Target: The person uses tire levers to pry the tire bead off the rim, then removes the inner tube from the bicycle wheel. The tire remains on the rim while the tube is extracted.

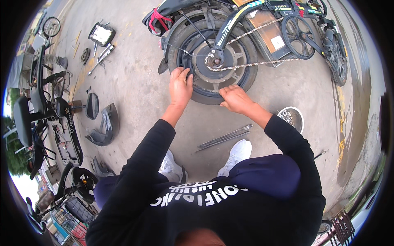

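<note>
Concrete ground [135,86] lies outdoors, strewn with parts. The rear wheel [211,61] of an upturned electric bike stands at the top. Just below it lie two metal bars [225,137], beside them a bowl of small parts [290,117]; black fairing panels [102,123] lie well to its left. The left hand [180,86] grips the tyre's left edge; the right hand [234,98] clasps its lower rim.
</note>
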The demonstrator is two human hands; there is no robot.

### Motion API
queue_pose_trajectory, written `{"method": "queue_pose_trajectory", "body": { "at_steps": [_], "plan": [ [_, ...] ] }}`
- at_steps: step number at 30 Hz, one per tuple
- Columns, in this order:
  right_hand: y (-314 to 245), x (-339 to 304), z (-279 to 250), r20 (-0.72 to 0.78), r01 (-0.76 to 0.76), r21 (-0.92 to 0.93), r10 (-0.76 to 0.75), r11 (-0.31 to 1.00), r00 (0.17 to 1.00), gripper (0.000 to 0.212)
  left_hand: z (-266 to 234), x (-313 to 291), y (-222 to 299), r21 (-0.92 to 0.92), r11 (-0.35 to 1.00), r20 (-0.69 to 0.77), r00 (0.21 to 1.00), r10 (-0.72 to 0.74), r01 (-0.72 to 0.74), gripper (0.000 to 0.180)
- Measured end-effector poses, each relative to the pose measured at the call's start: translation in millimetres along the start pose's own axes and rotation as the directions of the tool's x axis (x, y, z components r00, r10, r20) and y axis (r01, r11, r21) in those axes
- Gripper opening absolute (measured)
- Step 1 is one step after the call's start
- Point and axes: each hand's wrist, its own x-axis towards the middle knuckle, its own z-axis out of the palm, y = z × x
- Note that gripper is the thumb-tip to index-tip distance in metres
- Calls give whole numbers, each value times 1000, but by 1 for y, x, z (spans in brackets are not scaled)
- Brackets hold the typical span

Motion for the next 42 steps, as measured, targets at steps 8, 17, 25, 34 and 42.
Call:
{"method": "queue_pose_trajectory", "body": {
  "at_steps": [8,17,25,34,42],
  "plan": [
    [-53,33,36,-195,-114,360,194,926,961,24,-7,35,3,272,957,-102,985,136,-104,32],
    [-28,-5,22,-438,10,366,162,931,884,27,26,-64,32,-108,975,346,912,221,-195,47],
    [40,-52,-10,-296,-157,-299,66,941,953,59,52,-78,71,12,977,327,924,199,-214,63],
    [-18,-24,28,-287,-146,-310,54,940,956,57,-1,-41,0,-103,911,457,795,400,-399,60],
    [-55,11,40,-319,-20,102,52,995,946,22,-15,-21,8,-47,847,605,660,445,-529,68]
  ]
}}
